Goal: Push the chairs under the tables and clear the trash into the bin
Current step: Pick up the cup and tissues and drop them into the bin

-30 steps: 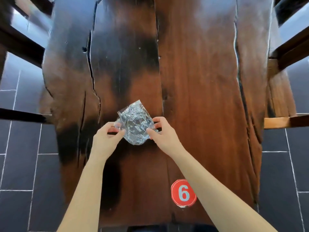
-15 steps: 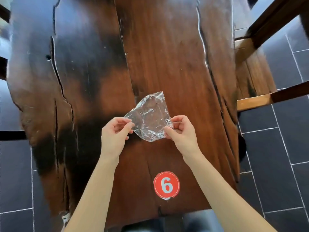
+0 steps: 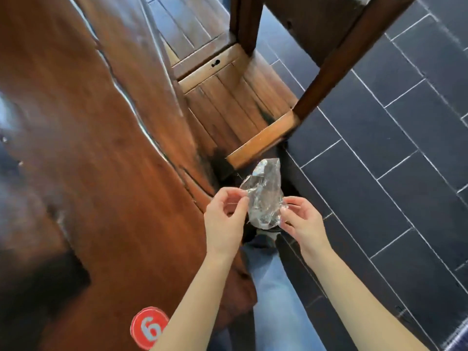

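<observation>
A crumpled piece of clear plastic wrap (image 3: 264,196) hangs in the air just past the right edge of the dark wooden table (image 3: 88,153). My left hand (image 3: 224,219) pinches its left edge with thumb and fingertips. My right hand (image 3: 302,222) pinches its right edge the same way. Beyond the wrap a wooden chair (image 3: 243,102) stands with its seat partly under the table's right side, its dark back frame rising at the upper right. No bin is in view.
A round red sticker with the number 6 (image 3: 148,328) lies near the table's front edge. Dark floor tiles (image 3: 395,153) with pale grout spread to the right. My leg in blue jeans (image 3: 273,295) stands beside the table.
Both hands have lifted the plastic wrap off the tabletop and carried it right, past the table edge. The view has swung right and tilted, bringing the chair and floor into sight.
</observation>
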A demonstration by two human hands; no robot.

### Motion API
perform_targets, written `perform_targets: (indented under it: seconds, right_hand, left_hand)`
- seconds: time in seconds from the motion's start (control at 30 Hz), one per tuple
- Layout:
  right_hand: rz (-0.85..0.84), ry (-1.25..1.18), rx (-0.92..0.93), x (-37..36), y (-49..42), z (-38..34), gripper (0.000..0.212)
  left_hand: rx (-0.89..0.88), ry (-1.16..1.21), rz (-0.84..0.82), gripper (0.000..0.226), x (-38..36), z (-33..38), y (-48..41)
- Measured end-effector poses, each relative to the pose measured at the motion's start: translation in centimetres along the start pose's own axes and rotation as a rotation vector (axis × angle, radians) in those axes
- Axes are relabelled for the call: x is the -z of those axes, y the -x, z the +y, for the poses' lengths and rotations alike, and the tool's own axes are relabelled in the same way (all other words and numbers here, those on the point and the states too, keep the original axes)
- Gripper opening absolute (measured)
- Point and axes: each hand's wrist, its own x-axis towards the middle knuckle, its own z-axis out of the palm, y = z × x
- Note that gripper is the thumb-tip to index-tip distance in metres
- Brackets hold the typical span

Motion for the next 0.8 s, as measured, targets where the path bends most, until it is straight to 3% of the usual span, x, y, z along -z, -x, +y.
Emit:
perform_targets:
  seconds: [0.13, 0.33, 0.4, 0.5, 0.6, 0.8]
  right_hand:
    - [0.112, 0.03, -0.095, 4.4, -2.6, 2.2, 0.018]
    - [0.195, 0.022, -0.285, 7.7, -7.0, 5.7, 0.024]
    - [0.208, 0.024, -0.324, 8.1, -8.5, 6.4, 0.028]
    - [0.191, -0.034, -0.408, 7.9, -10.2, 6.9, 0.035]
    - [0.172, -0.071, -0.452, 7.5, -11.1, 6.5, 0.043]
    - [0.046, 0.069, -0.436, 7.8, -11.5, 5.4, 0.045]
  left_hand:
    - [0.11, -0.083, -0.082, 0.012, -6.4, -1.9, -1.1]
    - [0.605, -0.057, -0.104, 0.02, -12.4, -8.5, -4.6]
    - [0.782, 0.043, -0.143, 0.029, -13.5, -9.3, -5.7]
    - [0.954, 0.11, -0.204, 0.06, -14.3, -10.0, -6.4]
    - [1.003, 0.149, -0.23, 0.069, -14.6, -9.9, -6.1]
    - [0.952, 0.036, -0.21, 0.059, -14.1, -10.0, -5.4]
